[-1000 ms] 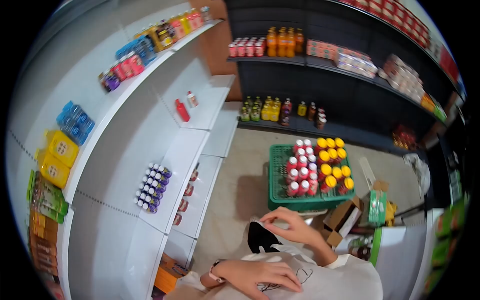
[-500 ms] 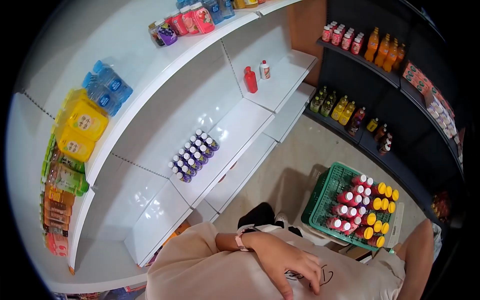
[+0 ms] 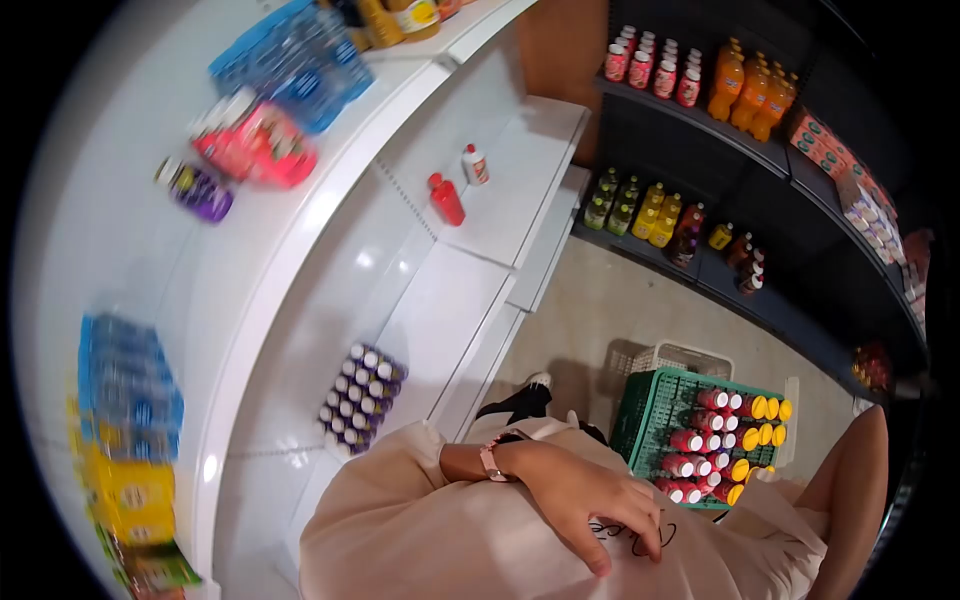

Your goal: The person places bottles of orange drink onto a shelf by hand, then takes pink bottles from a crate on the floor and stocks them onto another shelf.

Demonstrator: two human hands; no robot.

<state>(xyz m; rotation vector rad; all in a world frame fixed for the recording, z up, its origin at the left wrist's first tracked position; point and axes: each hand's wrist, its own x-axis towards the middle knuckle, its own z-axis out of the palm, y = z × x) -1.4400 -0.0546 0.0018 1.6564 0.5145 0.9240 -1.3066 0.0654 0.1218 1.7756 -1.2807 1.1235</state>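
Observation:
My left hand, with a pink-strapped watch at the wrist, rests across the front of my beige shirt. Its fingers are apart, slightly bent, and hold nothing. At the right, my bent right arm shows, but its hand is out of sight. Beyond the left hand stands a green crate with several red bottles with white caps and several yellow-capped bottles.
Purple bottles with white caps stand grouped on the white shelf. A red bottle and a white bottle stand farther along. Dark shelves hold orange soda bottles. A whitish basket sits behind the crate.
The view has shifted, so the upper shelf's bottles look larger and the purple bottles sit lower in the picture. My left hand stays on the shirt with its fingers much the same.

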